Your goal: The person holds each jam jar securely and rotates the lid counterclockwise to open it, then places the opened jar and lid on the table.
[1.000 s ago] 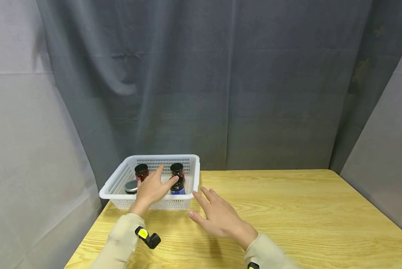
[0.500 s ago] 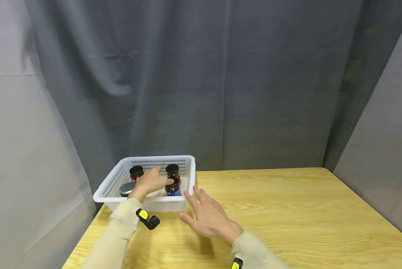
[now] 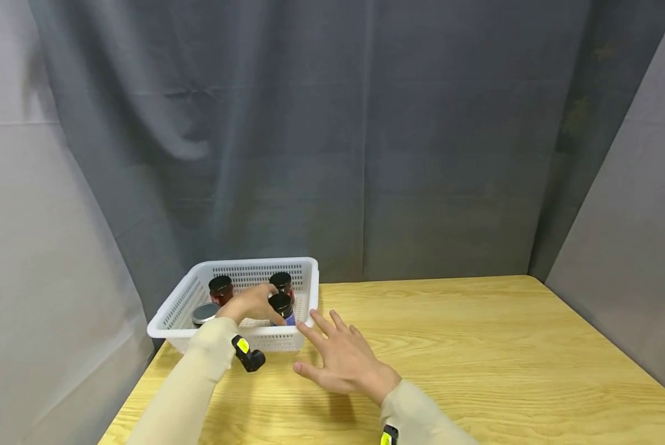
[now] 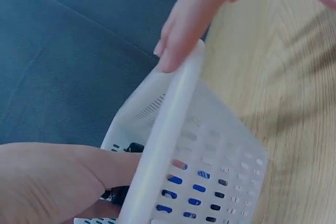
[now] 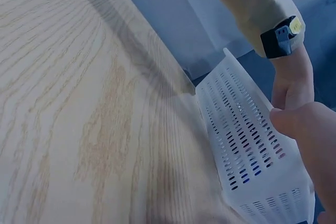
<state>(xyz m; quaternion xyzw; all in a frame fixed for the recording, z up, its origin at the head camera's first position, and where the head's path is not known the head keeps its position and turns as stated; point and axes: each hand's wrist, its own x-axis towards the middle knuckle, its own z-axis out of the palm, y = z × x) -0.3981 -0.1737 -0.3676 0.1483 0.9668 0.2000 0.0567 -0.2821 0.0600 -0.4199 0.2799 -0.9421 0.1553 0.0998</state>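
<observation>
A white perforated plastic basket stands at the table's back left with several jars inside. My left hand reaches down into it, thumb in front and fingers behind a jar with a black lid and blue label. In the left wrist view, the thumb partly hides the dark lid, and blue shows through the holes. My right hand is spread, palm down, its fingertips at the basket's front right corner; whether they press the rim is unclear.
Another black-lidded jar stands behind the blue-labelled one. At the basket's left are a red jar with a black lid and a silver-lidded jar. Grey curtains rise behind the wooden table.
The left hand has lowered into the basket, its thumb and fingers closing around the blue-labelled jar. The right hand stays spread at the basket's corner. The head view has shifted slightly right.
</observation>
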